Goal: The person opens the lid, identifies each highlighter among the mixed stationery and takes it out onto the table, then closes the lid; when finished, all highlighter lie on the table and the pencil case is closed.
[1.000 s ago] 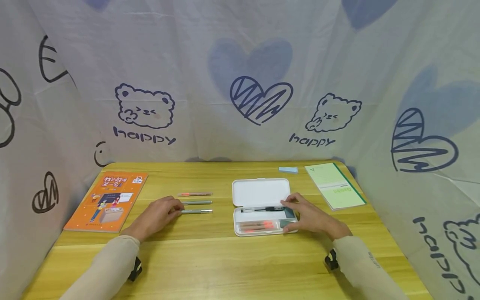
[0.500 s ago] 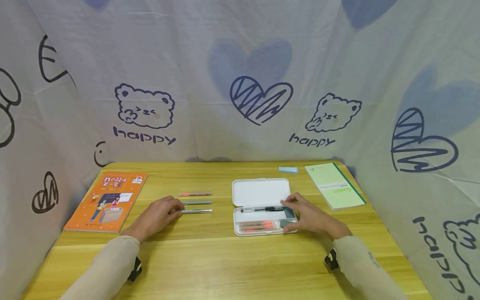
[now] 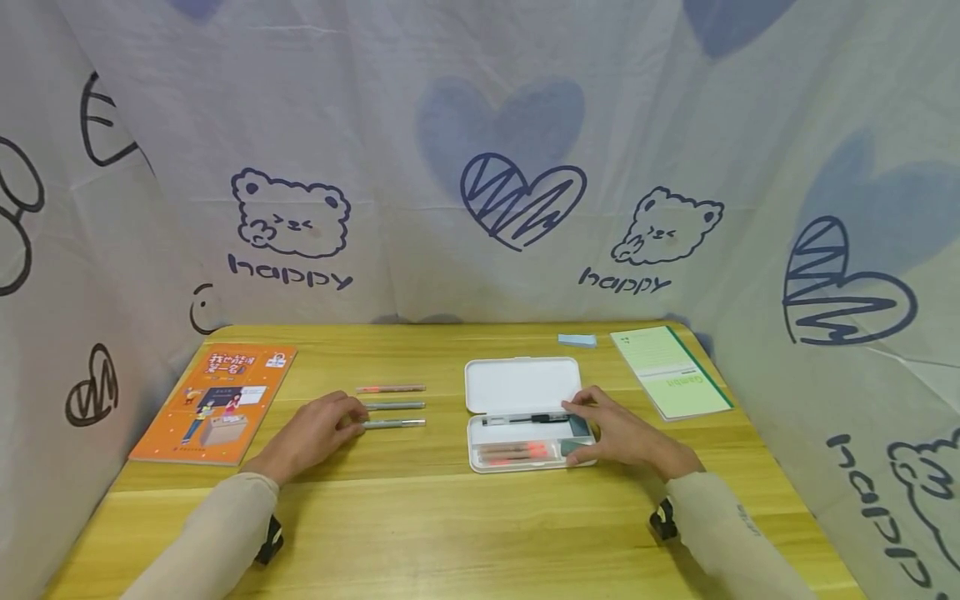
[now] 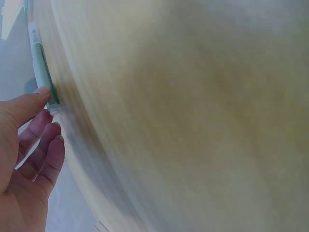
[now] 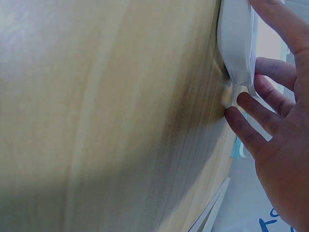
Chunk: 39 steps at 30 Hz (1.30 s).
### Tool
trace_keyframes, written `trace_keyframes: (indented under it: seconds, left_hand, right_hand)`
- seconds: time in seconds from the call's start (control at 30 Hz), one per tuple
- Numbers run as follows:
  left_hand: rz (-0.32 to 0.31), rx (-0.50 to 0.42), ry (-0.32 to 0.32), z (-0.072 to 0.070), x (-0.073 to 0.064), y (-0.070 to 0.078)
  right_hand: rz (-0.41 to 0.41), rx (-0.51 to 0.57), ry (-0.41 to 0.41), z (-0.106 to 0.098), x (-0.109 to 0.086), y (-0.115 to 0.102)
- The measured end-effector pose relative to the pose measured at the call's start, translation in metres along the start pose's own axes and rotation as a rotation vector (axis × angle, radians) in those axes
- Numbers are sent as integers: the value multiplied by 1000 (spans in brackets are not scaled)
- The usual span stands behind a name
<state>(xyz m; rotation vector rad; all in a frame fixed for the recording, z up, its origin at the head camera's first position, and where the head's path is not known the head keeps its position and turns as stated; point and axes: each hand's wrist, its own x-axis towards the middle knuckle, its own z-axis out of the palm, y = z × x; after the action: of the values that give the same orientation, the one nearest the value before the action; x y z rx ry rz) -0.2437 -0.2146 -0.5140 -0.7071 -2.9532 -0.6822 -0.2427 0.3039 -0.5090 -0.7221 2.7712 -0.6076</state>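
1. Fingers of the left hand [image 3: 318, 429] pinch the left end of the nearest grey-green pen [image 3: 397, 423], which lies along the table [image 3: 450, 533]; those of the right hand [image 3: 622, 437] grasp the right end of the white pencil case [image 3: 521, 383], thumb in front.
2. That pen looks light, stiff and smooth to me, likely to roll or slip; I'd take it mid-barrel, between thumb and forefinger. The case seems light enough to skid, so holding it makes sense.
3. From the left wrist I can see the pen's clear end past the thumb, hidden from the head view.
4. Only the head view shows the black pen [image 3: 536, 418] inside the case; the right wrist shows its outer wall.
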Motion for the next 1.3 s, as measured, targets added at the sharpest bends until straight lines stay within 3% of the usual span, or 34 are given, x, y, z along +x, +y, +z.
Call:
trace_keyframes:
  seconds: [0.1,0.27,0.4,0.67,0.83,1.07,1.3]
  left_hand:
    - [-24,-20,20,-2,1,3]
    - [13,-39,54,-1,10,18]
    - [85,-41,44,6,21,41]
    - [237,-68,-50,35,38,95]
    - [347,-66,-97,50,48,120]
    - [417,8,-130,61,56,135]
    - [422,67,-137,57,59,143]
  right_hand:
    - [0,3,-3,0,0,0]
    - [9,-1,-11,0,-1,1]
    - [16,3,-14,0,-1,1]
    - [2,-2,-9,0,-1,-2]
    - [16,9,-13,-1,-1,-3]
    - [6,-5,-7,-1,1,-2]
    - [9,4,-9,-1,1,-2]
